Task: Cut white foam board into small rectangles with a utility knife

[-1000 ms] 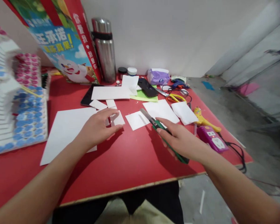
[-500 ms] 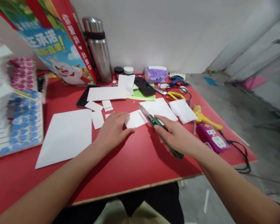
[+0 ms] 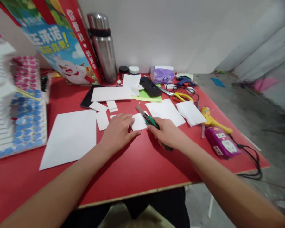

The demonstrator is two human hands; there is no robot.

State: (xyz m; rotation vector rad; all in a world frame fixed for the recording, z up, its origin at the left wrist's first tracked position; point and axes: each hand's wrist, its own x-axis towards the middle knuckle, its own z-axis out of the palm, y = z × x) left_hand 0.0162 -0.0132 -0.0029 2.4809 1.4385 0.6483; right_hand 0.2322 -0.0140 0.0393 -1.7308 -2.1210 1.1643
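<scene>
My right hand (image 3: 165,131) is wrapped round a green utility knife (image 3: 152,122). Its blade points away to the upper left, above or against the right part of a small white card piece (image 3: 139,122); I cannot tell if they touch. My left hand (image 3: 118,129) rests on the left side of that card, thumb spread from the fingers, covering part of it. Just left of my left hand lie small white card offcuts (image 3: 102,120). A large white sheet (image 3: 70,136) lies farther left, and another white sheet (image 3: 165,112) is beyond the knife.
On the red table (image 3: 133,171) stand a steel flask (image 3: 104,53), a printed box (image 3: 61,47) and trays of blue and pink pieces (image 3: 28,117). Yellow-handled scissors (image 3: 180,96), a yellow glue gun (image 3: 213,122) and a purple power socket (image 3: 220,142) with black cable lie right.
My right hand has brought the knife left, so its blade now overlaps the small card in view. My left hand stays on the card. The whole view has shifted slightly.
</scene>
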